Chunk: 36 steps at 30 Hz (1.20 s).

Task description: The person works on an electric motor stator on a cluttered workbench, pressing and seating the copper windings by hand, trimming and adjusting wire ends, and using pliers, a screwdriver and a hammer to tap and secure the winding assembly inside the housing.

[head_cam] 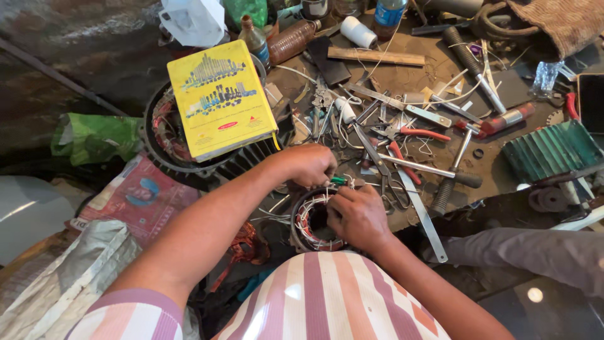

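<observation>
The stator point(314, 220), a small ring with copper windings, lies directly below the yellow rectangular box point(220, 97). The left hand point(308, 165) pinches a green-handled tool point(338, 181) at the stator's upper rim; the right hand point(357, 217) grips its right edge.

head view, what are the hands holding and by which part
The left hand pinches a small green-tipped piece, by its near end, above the motor stator. The right hand rests on the stator's rim and windings; whether it grips anything cannot be told.
</observation>
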{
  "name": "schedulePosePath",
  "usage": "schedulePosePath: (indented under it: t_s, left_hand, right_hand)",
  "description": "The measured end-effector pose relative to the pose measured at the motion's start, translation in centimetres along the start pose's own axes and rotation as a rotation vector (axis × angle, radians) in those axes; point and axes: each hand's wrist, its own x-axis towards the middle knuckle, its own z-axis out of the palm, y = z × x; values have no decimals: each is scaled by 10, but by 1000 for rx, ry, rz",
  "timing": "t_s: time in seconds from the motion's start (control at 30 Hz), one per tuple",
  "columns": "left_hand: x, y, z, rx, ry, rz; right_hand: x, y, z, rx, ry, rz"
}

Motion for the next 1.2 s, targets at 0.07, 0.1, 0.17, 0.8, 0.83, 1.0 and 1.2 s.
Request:
schedulePosePath:
  t_s: [0.07, 0.1, 0.17, 0.8, 0.83, 1.0, 1.2]
  left_hand:
    - [-7, 11, -3, 75, 52, -59]
    - [-9, 16, -4, 89, 63, -103]
    - [-16, 24, -2, 106, 101, -137]
    - [-13, 0, 13, -78, 164, -90]
    - [-13, 0, 14, -80, 179, -110]
    - [-15, -2, 18, -155, 166, -128]
    - [-14, -5, 21, -221, 162, -185]
  right_hand:
    - [1, 2, 3, 7, -67, -5]
    - [2, 3, 4, -6, -87, 4]
    - [3, 4, 6, -12, -122, 9]
    - [18, -4, -10, -38, -182, 130]
    - [17, 7, -11, 42, -153, 148]
    - [12, 100, -31, 99, -75, 520]
    - [22, 184, -48, -253, -216, 695]
